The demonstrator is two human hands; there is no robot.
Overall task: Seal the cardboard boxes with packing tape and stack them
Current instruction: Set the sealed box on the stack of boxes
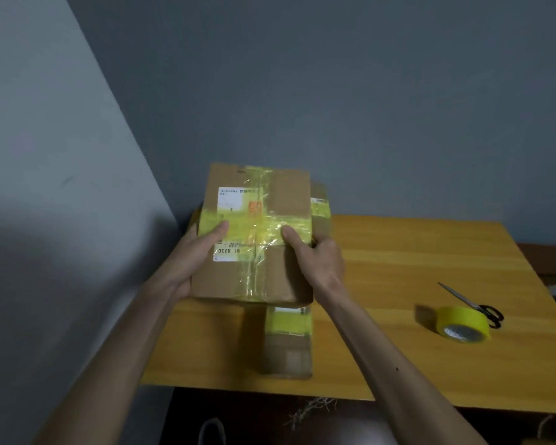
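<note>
Head view: the taped cardboard box [289, 194], over a lower box [288, 348] on the bench [398, 252], is clamped at its side walls by the left hand [203, 248] and right hand [316, 261], thumbs on top. It looks light and stiff; the glossy tape probably slips, so bare cardboard edges give the surer hold.

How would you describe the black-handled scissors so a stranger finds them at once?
Look at the yellow wooden table, toward its right edge. Behind the roll of yellow packing tape lie black-handled metal scissors, the only slim, silvery, pointed thing there.
</note>
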